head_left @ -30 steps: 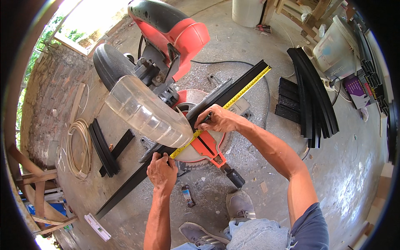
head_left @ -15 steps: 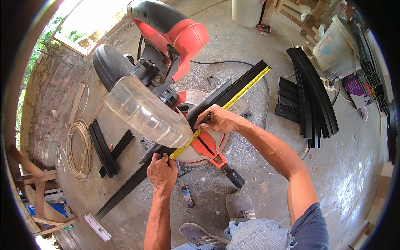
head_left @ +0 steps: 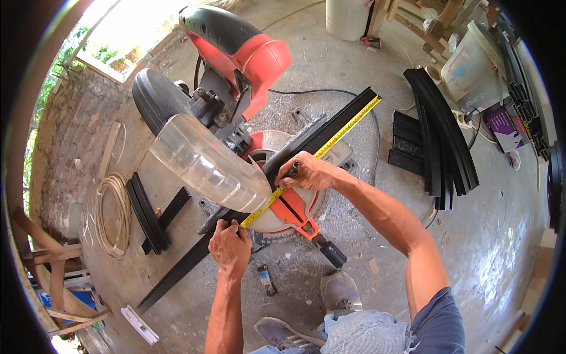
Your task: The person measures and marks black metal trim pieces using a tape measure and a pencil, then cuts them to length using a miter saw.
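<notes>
A long black profile bar (head_left: 177, 272) lies slantwise across the bed of a red and black miter saw (head_left: 259, 62). A yellow tape measure (head_left: 349, 128) is stretched along it, its far end at the bar's far tip. My left hand (head_left: 231, 248) is closed at the tape's near end, fingers against the bar; what its palm covers is hidden. My right hand (head_left: 312, 176) pinches a slim dark pen (head_left: 292, 169) over the bar and tape, beside the saw's clear blade guard (head_left: 206, 162).
More black profiles (head_left: 442, 133) lie on the floor at the right, and shorter pieces (head_left: 146, 212) at the left by a coiled hose (head_left: 112, 215). A white bucket (head_left: 474, 68) stands far right. A power cord (head_left: 318, 89) runs behind the saw. My shoes (head_left: 342, 290) are close in front.
Both hands keep nearly the same places on the bar and tape. The view has shifted very slightly; nothing has been taken up or let go.
</notes>
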`<act>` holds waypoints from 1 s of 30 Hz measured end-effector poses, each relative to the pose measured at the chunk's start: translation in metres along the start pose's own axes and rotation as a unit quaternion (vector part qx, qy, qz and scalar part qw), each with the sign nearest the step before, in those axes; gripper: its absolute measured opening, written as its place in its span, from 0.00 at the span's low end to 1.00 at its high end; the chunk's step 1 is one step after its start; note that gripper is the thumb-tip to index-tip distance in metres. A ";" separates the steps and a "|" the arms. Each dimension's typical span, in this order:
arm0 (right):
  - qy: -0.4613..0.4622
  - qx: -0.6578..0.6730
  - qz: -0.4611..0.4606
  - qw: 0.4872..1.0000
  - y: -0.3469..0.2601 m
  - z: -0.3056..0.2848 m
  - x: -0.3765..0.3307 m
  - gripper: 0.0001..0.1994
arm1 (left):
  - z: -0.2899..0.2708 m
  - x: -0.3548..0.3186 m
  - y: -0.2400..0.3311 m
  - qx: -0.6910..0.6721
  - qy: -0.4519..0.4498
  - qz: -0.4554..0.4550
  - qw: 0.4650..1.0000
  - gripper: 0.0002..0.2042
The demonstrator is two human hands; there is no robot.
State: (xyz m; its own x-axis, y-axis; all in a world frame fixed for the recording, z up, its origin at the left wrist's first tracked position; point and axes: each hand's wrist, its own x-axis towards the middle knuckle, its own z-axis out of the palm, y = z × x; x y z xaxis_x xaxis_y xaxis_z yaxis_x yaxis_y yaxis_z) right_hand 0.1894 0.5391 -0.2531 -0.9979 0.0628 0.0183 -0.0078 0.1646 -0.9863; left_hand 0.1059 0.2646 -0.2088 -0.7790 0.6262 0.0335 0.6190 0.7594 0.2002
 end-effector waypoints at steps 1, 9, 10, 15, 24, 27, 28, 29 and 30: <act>-0.006 -0.009 0.021 1.000 -0.002 -0.001 0.000 0.09 | 0.000 0.000 0.000 0.000 0.002 0.002 1.000 0.09; 0.023 0.012 0.019 0.999 -0.003 -0.002 -0.002 0.09 | -0.001 0.001 0.002 0.004 -0.004 0.002 1.000 0.09; 0.024 0.009 0.013 1.000 -0.002 -0.001 -0.004 0.09 | -0.001 0.001 0.001 0.002 -0.004 0.001 1.000 0.09; 0.152 0.168 -0.026 0.974 -0.010 -0.009 -0.024 0.10 | 0.001 -0.004 -0.012 -0.060 0.035 0.044 0.997 0.09; 0.291 0.270 -0.168 0.902 -0.082 0.008 -0.126 0.09 | -0.013 -0.046 -0.012 -0.246 -0.076 0.060 0.964 0.07; 0.089 0.302 -0.029 0.949 -0.118 0.050 -0.158 0.12 | -0.018 -0.080 -0.039 -0.264 -0.145 0.060 0.952 0.10; 0.017 0.275 -0.014 0.961 -0.118 0.068 -0.159 0.13 | -0.021 -0.091 -0.047 -0.264 -0.198 0.052 0.942 0.10; -0.055 0.247 0.002 0.967 -0.117 0.087 -0.158 0.14 | -0.026 -0.101 -0.057 -0.264 -0.197 0.054 0.943 0.10; -0.117 0.267 0.053 0.955 -0.111 0.105 -0.160 0.15 | -0.030 -0.110 -0.066 -0.253 -0.260 0.038 0.931 0.11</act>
State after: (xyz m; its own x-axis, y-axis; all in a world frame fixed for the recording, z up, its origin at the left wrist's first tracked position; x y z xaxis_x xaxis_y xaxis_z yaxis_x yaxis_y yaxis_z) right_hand 0.3430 0.4078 -0.1641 -0.9814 -0.1813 -0.0624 0.1254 -0.3606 -0.9242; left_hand 0.1477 0.1409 -0.1962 -0.5001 0.7751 -0.3861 0.4419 0.6119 0.6559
